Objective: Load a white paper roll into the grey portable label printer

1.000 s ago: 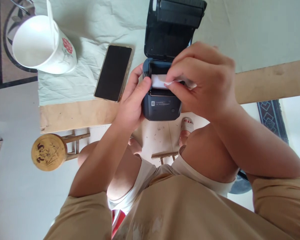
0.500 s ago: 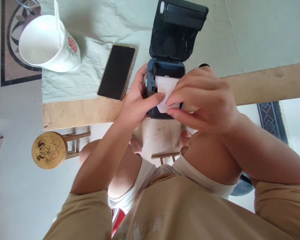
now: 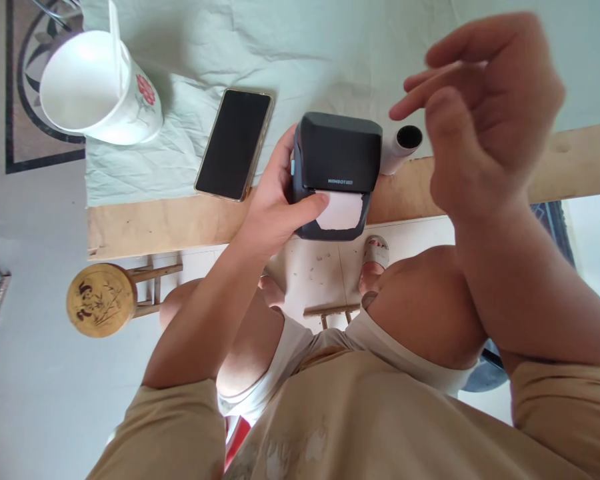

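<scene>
left hand (image 3: pixel 275 210) grip on printer (image 3: pixel 336 173), right hand (image 3: pixel 480 113) raised clear

Left hand (image 3: pixel 275 207) clasped, right hand (image 3: pixel 480 113) raised, loose

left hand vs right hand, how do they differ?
The left hand grips the dark printer, thumb by the paper sticking out of it; the right hand is raised in the air, holding nothing. Left fingers curl around the case; right fingers are spread loose. Both are bare.
</scene>
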The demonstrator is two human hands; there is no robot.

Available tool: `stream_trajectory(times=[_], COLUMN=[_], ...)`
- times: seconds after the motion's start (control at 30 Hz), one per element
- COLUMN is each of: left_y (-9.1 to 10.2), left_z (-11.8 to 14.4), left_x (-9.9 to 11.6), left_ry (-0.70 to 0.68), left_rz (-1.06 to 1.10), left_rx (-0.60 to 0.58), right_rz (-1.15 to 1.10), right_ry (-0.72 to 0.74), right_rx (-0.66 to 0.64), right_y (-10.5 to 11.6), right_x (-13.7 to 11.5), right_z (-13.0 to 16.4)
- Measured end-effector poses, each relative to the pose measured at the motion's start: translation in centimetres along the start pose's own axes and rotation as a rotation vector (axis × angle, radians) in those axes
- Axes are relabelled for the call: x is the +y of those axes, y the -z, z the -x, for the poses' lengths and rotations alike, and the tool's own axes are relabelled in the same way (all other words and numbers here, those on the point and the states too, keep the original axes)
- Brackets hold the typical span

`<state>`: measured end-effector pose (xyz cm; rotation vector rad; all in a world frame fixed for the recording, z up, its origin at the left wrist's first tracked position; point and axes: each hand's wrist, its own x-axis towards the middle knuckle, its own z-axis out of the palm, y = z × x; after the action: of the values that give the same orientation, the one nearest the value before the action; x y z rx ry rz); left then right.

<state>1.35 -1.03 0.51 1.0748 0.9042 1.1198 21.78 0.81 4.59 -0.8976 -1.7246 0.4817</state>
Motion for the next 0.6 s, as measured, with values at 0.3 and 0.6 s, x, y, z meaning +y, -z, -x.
stream_trajectory(times=[0.3, 0.6], left_y=[-1.3, -1.2], left_z=[0.6, 0.6], left_x=[1.0, 1.1], left_ry=[0.058, 0.025], left_rz=[0.102, 0.104], left_rx=[0.091, 0.041], right_rz=[0.355, 0.419], right_ry=[0.068, -0.089], right_rx=[-0.380, -0.429], right_y=[-0.5, -0.4], right_x=[-0.5, -1.3], right_z=[0.3, 0.2])
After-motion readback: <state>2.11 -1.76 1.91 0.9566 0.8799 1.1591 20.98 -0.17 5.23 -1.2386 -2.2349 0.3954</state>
